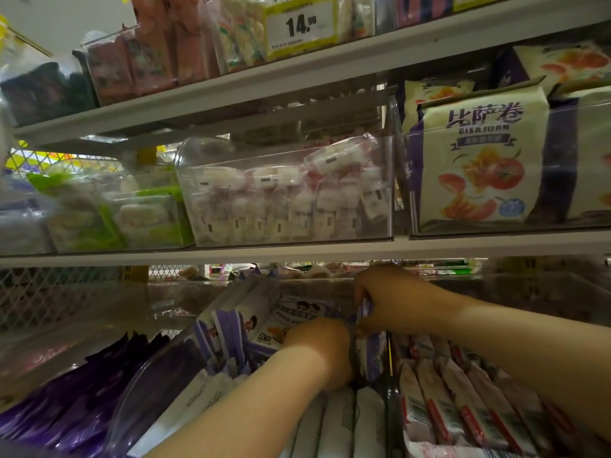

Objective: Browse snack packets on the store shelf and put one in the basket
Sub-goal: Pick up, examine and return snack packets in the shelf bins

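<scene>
Shelving packed with snacks fills the whole view, and the person is leaning into the clear bin (pixel 145 375) on the lowest tier. Inside that bin, toward its right wall, the right hand (pixel 393 299) has its fingers (pixel 362 305) curled over the top edge of an upright purple-and-white snack packet (pixel 370 353), pinching it. The left hand (pixel 322 347) is pushed down among the packets just beside it. Its fingers are hidden behind the back of the hand, so I cannot tell whether they hold anything. No basket is in sight, so the packet is not yet where it must go.

The risk I see is crowding. The packets stand tight in the bin, and a grip on one thin top edge could slip off, or drag a neighbour out with it. At the back left of the bin, a row of leaning packets (pixel 231 322) tilts over and could topple if jostled. Right of the bin, the red-and-white packets (pixel 463 391) lie under the right forearm and could be swept off when the arm pulls back.
</scene>
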Demonstrator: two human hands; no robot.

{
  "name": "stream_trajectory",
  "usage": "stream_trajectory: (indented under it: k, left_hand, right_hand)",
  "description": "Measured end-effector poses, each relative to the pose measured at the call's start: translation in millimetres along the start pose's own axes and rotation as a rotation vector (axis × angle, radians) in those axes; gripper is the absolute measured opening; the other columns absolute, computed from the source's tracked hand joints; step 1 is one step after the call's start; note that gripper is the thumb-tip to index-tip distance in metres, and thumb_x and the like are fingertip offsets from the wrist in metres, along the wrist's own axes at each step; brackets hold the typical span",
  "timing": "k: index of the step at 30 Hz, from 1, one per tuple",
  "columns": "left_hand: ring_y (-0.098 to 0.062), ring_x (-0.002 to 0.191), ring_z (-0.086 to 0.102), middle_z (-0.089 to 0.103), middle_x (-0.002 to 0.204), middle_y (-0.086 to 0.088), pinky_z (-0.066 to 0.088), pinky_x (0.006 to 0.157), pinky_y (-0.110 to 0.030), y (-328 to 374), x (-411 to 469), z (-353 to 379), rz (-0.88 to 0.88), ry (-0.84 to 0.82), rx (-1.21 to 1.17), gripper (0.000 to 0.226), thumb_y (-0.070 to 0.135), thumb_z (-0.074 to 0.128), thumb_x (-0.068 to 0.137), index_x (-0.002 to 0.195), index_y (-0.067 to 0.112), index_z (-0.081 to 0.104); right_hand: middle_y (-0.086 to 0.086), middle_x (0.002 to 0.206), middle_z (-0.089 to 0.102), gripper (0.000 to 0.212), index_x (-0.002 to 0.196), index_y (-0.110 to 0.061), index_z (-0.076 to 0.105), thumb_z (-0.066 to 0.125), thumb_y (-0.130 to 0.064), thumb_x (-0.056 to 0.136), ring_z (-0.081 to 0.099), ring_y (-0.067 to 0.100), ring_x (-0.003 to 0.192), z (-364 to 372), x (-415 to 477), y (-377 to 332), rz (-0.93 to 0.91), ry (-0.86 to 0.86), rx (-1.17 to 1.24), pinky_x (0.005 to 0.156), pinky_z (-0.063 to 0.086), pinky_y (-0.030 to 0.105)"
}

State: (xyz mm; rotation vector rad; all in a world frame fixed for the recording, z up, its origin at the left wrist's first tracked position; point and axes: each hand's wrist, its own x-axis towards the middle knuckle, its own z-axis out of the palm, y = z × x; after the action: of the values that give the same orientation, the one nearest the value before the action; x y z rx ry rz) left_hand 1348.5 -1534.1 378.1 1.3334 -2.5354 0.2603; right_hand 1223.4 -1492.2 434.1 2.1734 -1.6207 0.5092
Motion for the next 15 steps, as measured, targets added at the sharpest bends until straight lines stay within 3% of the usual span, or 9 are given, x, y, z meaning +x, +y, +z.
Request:
stream_trajectory:
  k: [2,4,6,10,13,15]
  left_hand:
    - [-0.026,0.098,0.063,0.066,0.109,-0.011,0.047,0.074,-0.032,-1.1,0.1,-1.6,0.016,-0.019,-0.02,0.023,0.025,0.061,0.089,0.107,0.01,0.066]
    - [-0.024,0.09,0.061,0.066,0.095,-0.008,0.047,0.075,-0.031,-3.8,-0.8,-4.5,0.029,-0.061,-0.041,0.02,0.029,0.062,0.089,0.097,0.011,0.067]
    - [-0.021,0.082,0.057,0.059,0.081,-0.002,0.047,0.074,-0.03,-4.9,-2.7,-5.8,0.031,-0.075,-0.064,0.019,0.032,0.064,0.087,0.088,0.013,0.064]
    - [-0.027,0.097,0.063,0.066,0.104,-0.014,0.047,0.078,-0.032,-0.9,-4.7,-3.1,0.022,-0.035,-0.053,0.02,0.02,0.058,0.091,0.102,0.005,0.065]
    - [-0.029,0.104,0.062,0.065,0.113,-0.015,0.048,0.082,-0.034,-1.0,-5.3,0.3,-0.004,0.004,-0.045,0.02,0.012,0.055,0.091,0.109,0.005,0.064]
    - [-0.028,0.105,0.062,0.064,0.116,-0.012,0.049,0.085,-0.036,-4.5,-6.5,0.3,-0.029,0.089,-0.089,0.021,0.01,0.052,0.093,0.112,0.009,0.063]
  right_hand:
    - [-0.009,0.075,0.053,0.016,0.077,-0.022,0.061,0.076,-0.022,0.073,0.052,0.011,0.076,-0.2,-1.7,-0.8,-0.009,0.02,-0.001,0.051,0.032,0.008]
    - [-0.013,0.069,0.042,0.027,0.069,-0.03,0.05,0.074,-0.018,0.075,0.048,0.01,0.076,-0.6,-3.6,-3.1,-0.024,0.025,0.016,0.049,0.028,0.005]
    - [-0.013,0.071,0.042,0.017,0.082,-0.024,0.058,0.072,-0.018,0.077,0.048,0.01,0.078,-0.2,-3.3,-2.8,-0.029,0.031,0.021,0.049,0.028,0.006]
    - [0.006,0.097,0.059,0.023,0.101,-0.011,0.063,0.07,-0.017,0.079,0.051,0.015,0.084,1.1,-1.8,-3.1,-0.001,0.013,-0.018,0.051,0.033,0.015]
    - [0.007,0.095,0.056,0.024,0.103,-0.009,0.062,0.068,-0.015,0.081,0.05,0.016,0.083,0.9,-2.5,-4.2,-0.004,0.004,-0.006,0.05,0.029,0.01]
    - [0.008,0.098,0.061,0.024,0.104,-0.011,0.062,0.067,-0.015,0.081,0.056,0.02,0.086,0.1,-3.0,-5.2,-0.005,0.003,-0.017,0.047,0.03,0.016]
